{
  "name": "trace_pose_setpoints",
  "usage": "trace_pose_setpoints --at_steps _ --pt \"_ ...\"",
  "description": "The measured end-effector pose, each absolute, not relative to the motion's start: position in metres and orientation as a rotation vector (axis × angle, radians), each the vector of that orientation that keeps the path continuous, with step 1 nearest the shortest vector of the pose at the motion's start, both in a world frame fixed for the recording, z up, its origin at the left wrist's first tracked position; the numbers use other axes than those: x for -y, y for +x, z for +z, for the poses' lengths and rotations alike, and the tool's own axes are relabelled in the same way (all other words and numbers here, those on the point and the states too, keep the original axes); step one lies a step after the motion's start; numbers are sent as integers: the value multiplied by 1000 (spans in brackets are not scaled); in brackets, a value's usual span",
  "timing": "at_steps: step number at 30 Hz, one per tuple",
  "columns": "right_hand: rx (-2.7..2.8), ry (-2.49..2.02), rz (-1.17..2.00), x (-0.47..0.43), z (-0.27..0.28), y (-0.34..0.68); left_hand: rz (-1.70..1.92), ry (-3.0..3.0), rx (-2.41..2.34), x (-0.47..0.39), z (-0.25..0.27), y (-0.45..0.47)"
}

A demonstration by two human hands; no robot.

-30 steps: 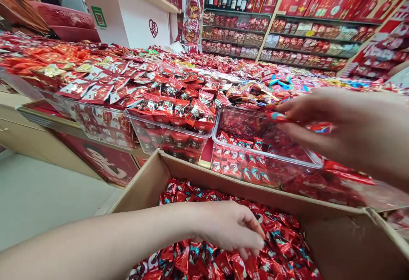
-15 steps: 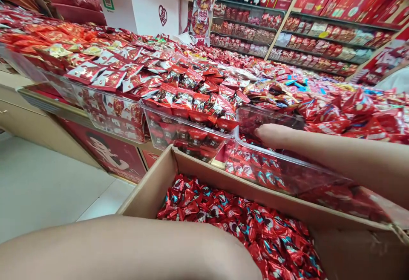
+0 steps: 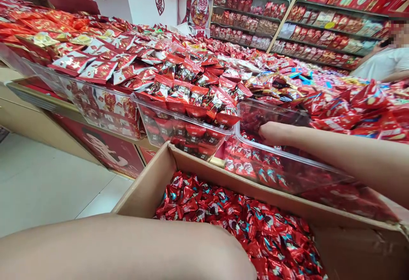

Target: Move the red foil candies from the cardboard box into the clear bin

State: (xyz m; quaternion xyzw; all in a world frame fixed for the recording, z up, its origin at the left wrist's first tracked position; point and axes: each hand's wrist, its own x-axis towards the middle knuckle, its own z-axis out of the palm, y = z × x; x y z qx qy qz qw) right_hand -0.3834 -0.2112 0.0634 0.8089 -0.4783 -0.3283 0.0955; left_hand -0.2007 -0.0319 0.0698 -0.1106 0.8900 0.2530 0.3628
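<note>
My right hand (image 3: 271,134) reaches from the right into a clear plastic bin (image 3: 303,160). Its fingers point down inside and are mostly hidden, so whether they hold anything cannot be seen. Small red wrapped candies (image 3: 247,167) lie in rows at the bottom of that bin, showing through its front wall. Below it stands an open cardboard box (image 3: 191,160), partly filled with loose candies (image 3: 223,203) in shiny red wrappers with blue and white print. A bare limb (image 3: 128,246) crosses the lower left in front of the box. My left hand is out of sight.
Left of my right hand, a clear bin (image 3: 179,133) is heaped with red and black packets (image 3: 191,92). More sweets (image 3: 99,69) cover the long counter. Shelves (image 3: 249,13) of goods stand behind. A person in a white top (image 3: 380,64) is at far right.
The view has shifted slightly, and the person in white shows more at the right. My right hand stays in the clear bin, with only a small shift.
</note>
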Motion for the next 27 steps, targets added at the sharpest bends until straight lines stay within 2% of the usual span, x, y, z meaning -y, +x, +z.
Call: trace_pose_setpoints --at_steps 12,27 --pt "1477 2524 -819 212 83 -375 608 -356 -2284 31 65 -203" --pt "1375 2646 -554 217 62 -355 558 -347 -2376 30 54 -198"
